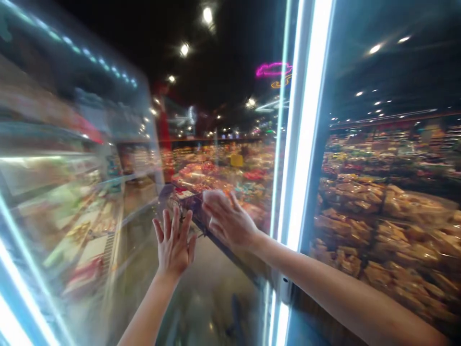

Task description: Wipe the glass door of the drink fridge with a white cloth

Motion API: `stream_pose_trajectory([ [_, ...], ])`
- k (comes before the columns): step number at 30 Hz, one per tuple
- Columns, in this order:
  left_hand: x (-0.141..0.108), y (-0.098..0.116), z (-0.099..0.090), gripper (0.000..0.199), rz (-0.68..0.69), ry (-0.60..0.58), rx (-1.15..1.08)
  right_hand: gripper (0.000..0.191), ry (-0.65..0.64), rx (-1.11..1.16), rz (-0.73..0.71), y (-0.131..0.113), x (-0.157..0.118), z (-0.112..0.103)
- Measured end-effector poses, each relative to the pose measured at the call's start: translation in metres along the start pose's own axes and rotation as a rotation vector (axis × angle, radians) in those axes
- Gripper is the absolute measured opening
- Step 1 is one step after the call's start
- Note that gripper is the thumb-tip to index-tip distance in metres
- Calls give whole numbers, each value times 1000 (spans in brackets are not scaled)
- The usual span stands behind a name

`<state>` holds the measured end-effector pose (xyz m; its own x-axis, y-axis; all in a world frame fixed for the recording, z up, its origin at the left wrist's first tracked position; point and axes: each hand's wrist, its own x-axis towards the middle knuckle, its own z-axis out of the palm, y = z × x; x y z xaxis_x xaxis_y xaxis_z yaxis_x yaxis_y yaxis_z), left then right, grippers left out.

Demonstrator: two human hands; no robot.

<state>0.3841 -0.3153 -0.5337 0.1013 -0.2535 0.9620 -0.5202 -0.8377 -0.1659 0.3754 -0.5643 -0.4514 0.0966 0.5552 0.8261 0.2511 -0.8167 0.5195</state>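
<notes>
- Left hand (pixel 175 247): nothing seen in it, fingers spread and pointing up, back toward the wearer; flat palm seems right for light, even pressure
- Right hand (pixel 230 218): blurred, fingers bent over; pale patch at the fingertips may be cloth, cannot tell whether it grips anything
- What looks like a glass pane (pixel 216 288) spans ahead of both hands, between the lit edges; contact unclear, so press gently, wrist loose, in overlapping strokes
- Right forearm crosses in front of the bright light strip (pixel 306 125); best to ease off near that edge and spare the knuckles
- Beyond: blurred shelves (pixel 90 240) at left, wrapped goods (pixel 414 216) at right
- Farther, high up: pink neon sign (pixel 272 69)
</notes>
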Motion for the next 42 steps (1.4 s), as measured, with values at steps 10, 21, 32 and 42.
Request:
stream_pose_trajectory([
  [10, -20, 9, 4, 85, -13, -93, 41, 79, -55, 73, 155, -13, -38, 7],
  [21, -80, 6, 5, 85, -65, -160, 71, 72, -136, 204, -38, -64, -84, 29],
  [32, -124, -40, -16, 84, -33, -252, 6, 87, -44, 95, 282, -117, -111, 31],
  [42, -141, -54, -16, 89, 68, -223, -94, 85, -40, -41, 442, -151, -124, 59],
])
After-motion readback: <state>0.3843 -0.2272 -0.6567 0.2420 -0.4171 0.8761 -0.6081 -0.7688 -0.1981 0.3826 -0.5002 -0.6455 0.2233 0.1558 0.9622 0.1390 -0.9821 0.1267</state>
